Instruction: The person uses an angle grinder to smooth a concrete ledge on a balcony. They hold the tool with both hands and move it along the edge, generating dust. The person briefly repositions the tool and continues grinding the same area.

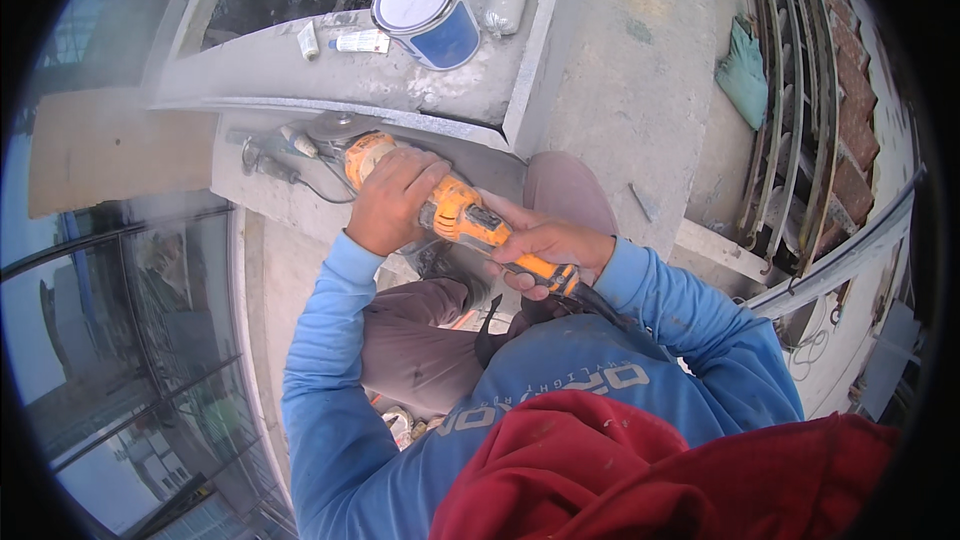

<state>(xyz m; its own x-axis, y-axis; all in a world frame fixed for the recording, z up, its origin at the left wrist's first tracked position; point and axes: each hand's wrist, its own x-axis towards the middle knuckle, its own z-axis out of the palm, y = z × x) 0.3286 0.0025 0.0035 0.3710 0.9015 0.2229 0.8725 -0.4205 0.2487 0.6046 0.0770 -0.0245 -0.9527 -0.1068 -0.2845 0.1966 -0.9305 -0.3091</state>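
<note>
I hold an orange and black angle grinder (465, 217) with both hands. My left hand (396, 198) is wrapped over its front housing, near the head. Around the rear handle, my right hand (548, 242) is closed, with the cable trailing off behind it toward my body. The grey grinding disc (340, 125) sits at the underside of the front edge of a pale stone slab (250, 82); whether it touches the edge I cannot tell. Pale dust hazes the air about the disc and the slab's left end.
On the slab stand a blue and white tub (428, 20), a small white tube (308, 41) and another tube (360, 42). Cables and a plug (297, 140) lie beside the disc. Metal bars (795, 90) and a green bag (743, 75) are at right; glass panes (150, 340) at left.
</note>
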